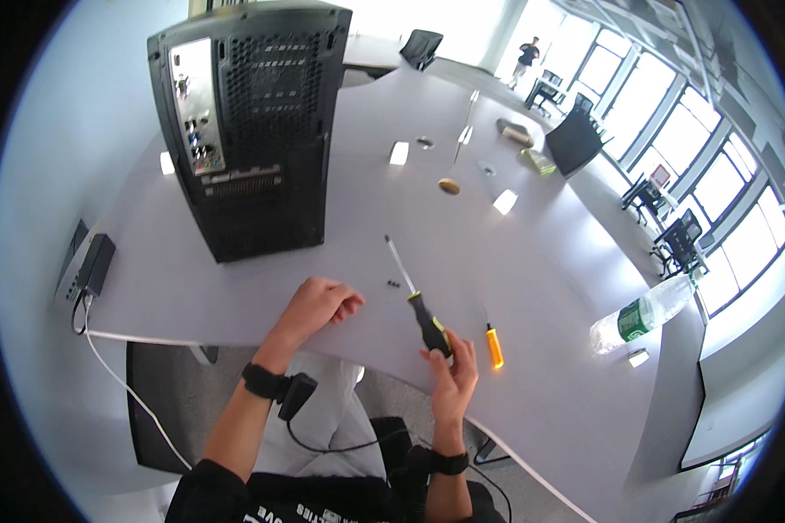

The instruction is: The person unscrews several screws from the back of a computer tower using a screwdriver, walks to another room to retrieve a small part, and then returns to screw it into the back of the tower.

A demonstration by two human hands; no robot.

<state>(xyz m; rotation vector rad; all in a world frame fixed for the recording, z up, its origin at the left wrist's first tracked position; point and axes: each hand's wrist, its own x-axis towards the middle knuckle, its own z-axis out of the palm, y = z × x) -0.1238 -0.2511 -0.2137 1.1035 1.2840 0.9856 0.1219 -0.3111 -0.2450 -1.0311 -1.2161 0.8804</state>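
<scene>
In my right hand (453, 379) is a screwdriver (429, 324) with a black and yellow-green handle, pinched near its butt end. Its metal shaft points forward and left over the table. My left hand (316, 307) is at the table's near edge, its fingers curled together with nothing visible in them. A few small dark screws (393, 283) lie between the two hands, beside the shaft. To the right of my right hand lies a second, smaller screwdriver (494, 347) with an orange-yellow handle. The black computer case (270, 187) stands upright ahead of my left hand, its rear panel facing me.
A clear plastic bottle (645, 315) with a green label is at the right side of the grey table (532, 279). A black power adapter (97, 264) with a white cable sits at the left edge. Farther back are a round cable hole (449, 186) and a yellowish packet (538, 162).
</scene>
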